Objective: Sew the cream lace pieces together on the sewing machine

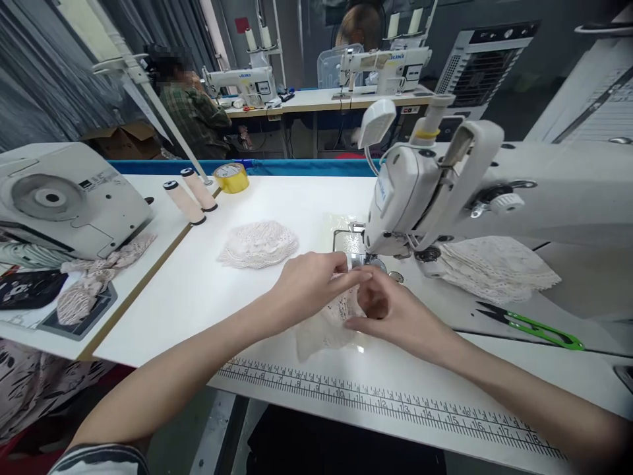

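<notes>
Just in front of the needle area of a white sewing machine, my left hand pinches the upper edge of a sheer white lace piece. My right hand grips the same lace from the right with curled fingers, its fingertips meeting those of my left hand. The lower part of the lace hangs down onto the white table. My fingers hide the edge under the presser foot. A stack of lace pieces lies to the left, and another lace stack rests under the machine arm.
Green-handled thread snips lie at the right. A printed ruler runs along the front edge. Thread cones and yellow tape stand at the back left, near another machine. A person sits beyond.
</notes>
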A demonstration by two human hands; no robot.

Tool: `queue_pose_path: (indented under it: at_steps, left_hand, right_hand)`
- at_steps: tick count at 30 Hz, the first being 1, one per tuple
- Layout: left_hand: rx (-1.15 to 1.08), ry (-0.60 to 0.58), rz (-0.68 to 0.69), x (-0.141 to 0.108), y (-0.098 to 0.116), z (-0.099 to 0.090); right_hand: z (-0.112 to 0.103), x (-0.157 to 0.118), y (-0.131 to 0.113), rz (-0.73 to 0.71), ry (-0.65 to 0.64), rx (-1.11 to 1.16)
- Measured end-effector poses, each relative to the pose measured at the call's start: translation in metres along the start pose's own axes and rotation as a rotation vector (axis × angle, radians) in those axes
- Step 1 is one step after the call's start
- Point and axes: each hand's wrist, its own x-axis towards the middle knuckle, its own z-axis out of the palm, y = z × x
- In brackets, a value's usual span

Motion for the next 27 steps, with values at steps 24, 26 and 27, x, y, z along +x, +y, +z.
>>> queue_pose_path:
  at_steps: [24, 26, 27]
  left_hand:
    - [-0.528, 0.332, -0.241, -0.046, -0.129, -0.118]
    - [-0.444, 0.493, -0.071, -0.026, -0.138, -0.13]
    - [-0.394, 0.515, -0.027, -0.019, -0.143, -0.133]
  right_hand:
    - [0.023, 0.117, -0.08, -0.171, -0.016, 0.299]
    - [0.025, 0.137, -0.084, -0.358, 0.172, 0.218]
    - [0.027, 0.145, -0.082, -0.43, 0.243, 0.155]
